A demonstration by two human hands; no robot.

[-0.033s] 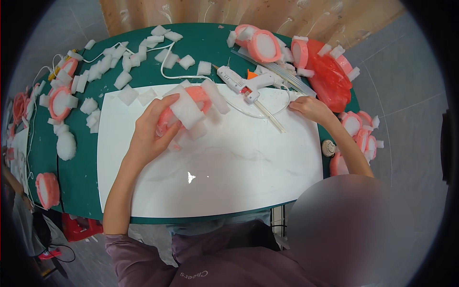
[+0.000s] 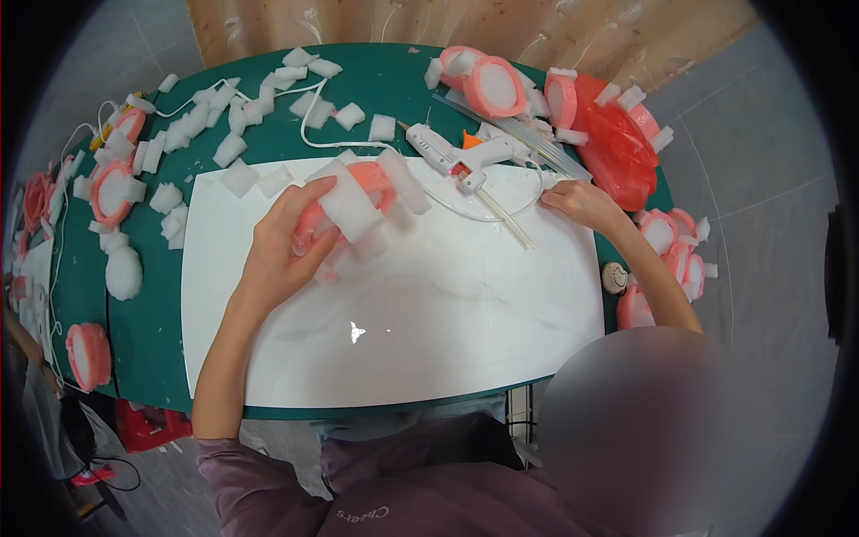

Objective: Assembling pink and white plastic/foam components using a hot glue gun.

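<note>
My left hand [image 2: 284,246] is closed around a pink ring-shaped foam piece [image 2: 309,224] with white foam blocks [image 2: 351,204] on its sides. I hold it over the left part of the white marbled board [image 2: 429,331]. At the board's far right corner, the fingers of my right hand [image 2: 577,204] are curled and pressed together; whatever they hold, if anything, is hidden. Between the hands, a white hot glue gun [image 2: 447,157] lies on its side by the board's far edge, nozzle toward the far left. A clear glue stick [image 2: 506,217] extends from its rear.
Loose white foam blocks [image 2: 231,149] and a white cable [image 2: 307,125] spread over the green table [image 2: 148,313]. A red plastic bag [image 2: 613,152] and pink rings [image 2: 495,86] sit at the far right. A small round item [image 2: 615,277] stands by the right forearm. Another person's arm [image 2: 25,340] shows far left.
</note>
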